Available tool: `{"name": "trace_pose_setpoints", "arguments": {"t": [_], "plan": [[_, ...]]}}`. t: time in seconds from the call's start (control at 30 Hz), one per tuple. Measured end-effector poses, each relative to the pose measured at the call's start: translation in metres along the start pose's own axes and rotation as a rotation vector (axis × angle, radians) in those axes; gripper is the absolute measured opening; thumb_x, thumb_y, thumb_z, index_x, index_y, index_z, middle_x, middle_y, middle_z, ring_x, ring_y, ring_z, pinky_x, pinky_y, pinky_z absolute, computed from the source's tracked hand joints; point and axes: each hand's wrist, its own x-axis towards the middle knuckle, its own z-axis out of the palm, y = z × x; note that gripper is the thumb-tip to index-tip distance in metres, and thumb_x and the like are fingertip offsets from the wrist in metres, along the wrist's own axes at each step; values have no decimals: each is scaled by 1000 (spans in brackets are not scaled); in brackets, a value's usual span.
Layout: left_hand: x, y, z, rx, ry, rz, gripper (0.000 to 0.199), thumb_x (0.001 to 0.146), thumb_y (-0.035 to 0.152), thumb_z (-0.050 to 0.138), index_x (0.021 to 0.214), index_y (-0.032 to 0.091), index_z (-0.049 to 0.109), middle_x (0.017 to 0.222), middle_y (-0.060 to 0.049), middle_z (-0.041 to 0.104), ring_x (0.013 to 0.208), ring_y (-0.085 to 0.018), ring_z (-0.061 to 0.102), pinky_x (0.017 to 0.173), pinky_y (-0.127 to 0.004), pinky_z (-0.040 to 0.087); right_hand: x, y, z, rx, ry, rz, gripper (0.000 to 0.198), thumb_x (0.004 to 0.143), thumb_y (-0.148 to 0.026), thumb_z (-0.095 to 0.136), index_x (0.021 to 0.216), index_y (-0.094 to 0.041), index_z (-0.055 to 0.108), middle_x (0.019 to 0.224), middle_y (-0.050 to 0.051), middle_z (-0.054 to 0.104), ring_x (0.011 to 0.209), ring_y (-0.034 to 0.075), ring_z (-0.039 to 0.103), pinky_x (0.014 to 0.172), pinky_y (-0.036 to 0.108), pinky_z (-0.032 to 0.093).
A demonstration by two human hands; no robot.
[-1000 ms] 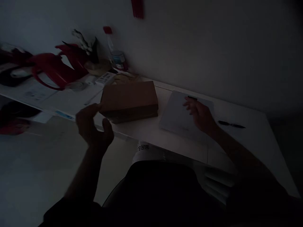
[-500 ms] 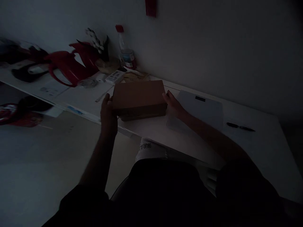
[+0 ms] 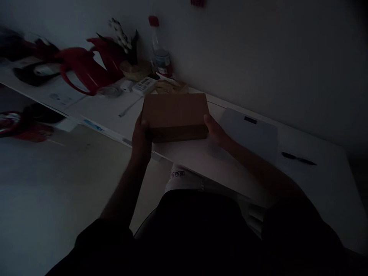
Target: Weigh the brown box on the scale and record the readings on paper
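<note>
A brown cardboard box (image 3: 176,111) is held between my two hands over the white table (image 3: 184,151), its lid side up. My left hand (image 3: 141,140) grips the box's left end, the thumb by the near left corner and the other fingers hidden. At the right end, my right hand (image 3: 215,131) clasps the box with its thumb on the upper edge. Just right of that hand lies a flat grey slab with a small dark display (image 3: 250,134), partly behind my forearm. Whether the box touches the table I cannot tell.
A dark pen (image 3: 299,158) lies on the right. Back left are a red pitcher (image 3: 86,69), a bottle with a red cap (image 3: 161,57), a small white box with printing (image 3: 144,86), crumpled brown paper (image 3: 171,86) and a basket (image 3: 133,71). A wall (image 3: 258,57) rises behind.
The box and both hands appear slightly farther right in view. My left thumb has come down onto the box's near left corner. The background has shifted right and up.
</note>
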Motion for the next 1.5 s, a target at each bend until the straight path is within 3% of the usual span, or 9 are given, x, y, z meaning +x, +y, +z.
{"name": "trace_pose_setpoints", "arguments": {"t": [0.13,0.3,0.43,0.7,0.97,1.1,1.3,1.5], "plan": [[-2,2,7,-83,15,34,63,78,45,73,132,15,60,139,-8,64,133,-31,54,123,-49,33,-4,-6,0,42,46,8,101,94,-87,22,159,-10,32,161,11,34,152,22,30,131,38,20],[-3,6,11,-99,-44,83,59,84,39,66,138,15,59,144,-7,61,137,-30,51,120,-45,37,-9,-17,-1,30,23,53,105,91,-91,19,159,-12,31,160,11,36,150,24,34,128,39,27],[-5,14,16,-39,-16,102,57,85,36,62,138,14,58,140,-6,64,134,-28,53,117,-43,41,-10,-23,-5,20,39,45,107,90,-92,18,158,-10,32,159,11,37,150,26,34,129,39,26],[-12,35,38,-83,-46,133,61,81,40,66,134,12,58,142,-12,61,137,-34,51,117,-47,41,-32,-58,-33,-57,93,34,87,98,-80,21,156,-17,35,155,7,44,143,29,44,123,47,35],[-21,51,81,-77,-185,220,56,85,41,67,132,11,59,141,-13,61,138,-34,50,119,-50,39,-76,-77,-72,-118,211,39,84,99,-79,27,158,-20,35,158,5,40,147,29,37,126,48,31],[-29,50,105,-125,-283,178,52,86,41,66,132,17,60,143,-9,60,138,-31,50,118,-46,40,-103,-76,-89,-147,290,100,87,98,-82,29,161,-23,32,156,6,43,145,32,41,122,50,37],[-44,41,143,-149,-399,143,47,85,37,66,127,16,62,134,-10,63,133,-33,53,115,-46,42,-145,-67,-110,-242,422,136,88,98,-83,26,160,-21,35,148,10,51,141,36,44,117,52,42],[-66,39,175,-71,-493,90,45,94,40,57,130,13,59,146,-15,55,139,-35,46,115,-50,40,-180,-55,-123,-312,520,200,87,100,-81,23,160,-19,36,142,12,56,140,35,46,114,51,46]]}}
